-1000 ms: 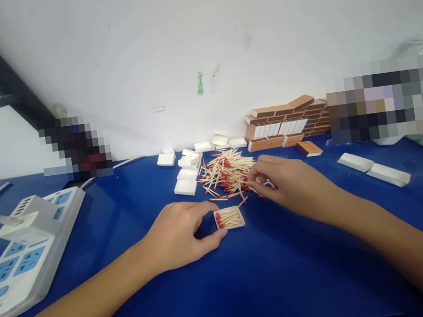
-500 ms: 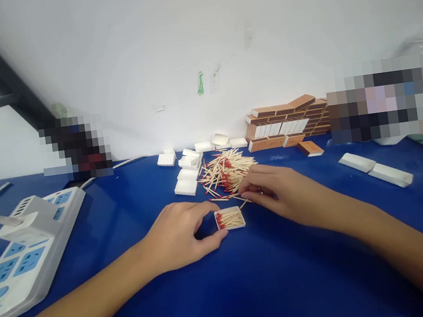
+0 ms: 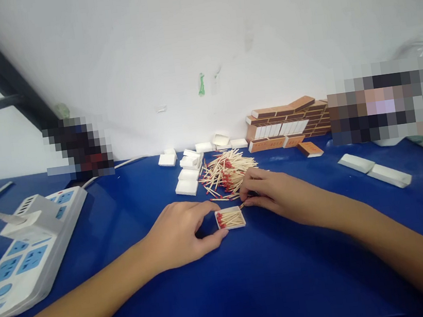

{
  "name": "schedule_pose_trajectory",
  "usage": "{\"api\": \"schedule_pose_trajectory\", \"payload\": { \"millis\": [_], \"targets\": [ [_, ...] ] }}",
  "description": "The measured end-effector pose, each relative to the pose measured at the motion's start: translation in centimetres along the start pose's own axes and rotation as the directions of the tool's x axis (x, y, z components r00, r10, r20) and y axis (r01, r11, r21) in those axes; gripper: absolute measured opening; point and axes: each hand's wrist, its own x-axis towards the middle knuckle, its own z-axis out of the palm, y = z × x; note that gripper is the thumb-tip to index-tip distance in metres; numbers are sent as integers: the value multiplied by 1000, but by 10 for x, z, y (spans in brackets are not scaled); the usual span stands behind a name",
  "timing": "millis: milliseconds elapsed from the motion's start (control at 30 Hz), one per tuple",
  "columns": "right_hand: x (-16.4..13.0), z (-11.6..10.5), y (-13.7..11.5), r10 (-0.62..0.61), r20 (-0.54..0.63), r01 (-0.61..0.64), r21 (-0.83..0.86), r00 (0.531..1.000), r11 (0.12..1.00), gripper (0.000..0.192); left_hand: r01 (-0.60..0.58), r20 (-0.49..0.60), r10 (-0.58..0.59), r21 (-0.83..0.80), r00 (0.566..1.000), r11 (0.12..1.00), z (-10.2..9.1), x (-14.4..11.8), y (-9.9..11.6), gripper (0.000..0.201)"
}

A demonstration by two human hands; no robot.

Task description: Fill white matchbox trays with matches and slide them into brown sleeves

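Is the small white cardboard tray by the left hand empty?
No, thin red-tipped wooden matches lie inside that small white cardboard tray.

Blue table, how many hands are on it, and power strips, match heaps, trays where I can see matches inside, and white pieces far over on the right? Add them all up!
Hands: 2, left hand and right hand
Power strip: 1
Match heap: 1
Tray with matches: 1
White pieces: 2
Total: 7
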Motion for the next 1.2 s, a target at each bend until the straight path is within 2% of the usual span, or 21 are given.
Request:
{"api": "schedule_pose_trajectory", "payload": {
  "millis": [333, 633, 833, 933, 1100, 1200],
  "targets": [
    [-2, 1, -7, 0, -39, 0, 9, 999, 1000, 21, -4, -7, 4, -1, 1000, 1000, 2, 2, -2, 29],
    [-2, 1, -9, 40, -7, -40, -42, 999, 998, 22, -4, -4, 4, -7, 1000, 1000, 2, 1, -2, 29],
    [-4, 3, -29, -7, -210, 12, 26, 978, 1000, 13, -9, -9, 9, -9, 1000, 1000, 2, 1, -1, 28],
    [-4, 7, -36, -51, -178, 58, 34, 983, 998, 8, -6, -7, 6, -8, 1000, 1000, 2, 1, -1, 29],
    [-6, -2, -17, -47, -213, 46, -8, 976, 999, 15, -15, -20, 14, -12, 1000, 1000, 3, 1, -2, 29],
    [-6, -7, -4, -10, -139, 4, -46, 990, 999, 10, -21, -34, 20, -12, 999, 1000, 3, 0, -2, 29]
  ]
}}
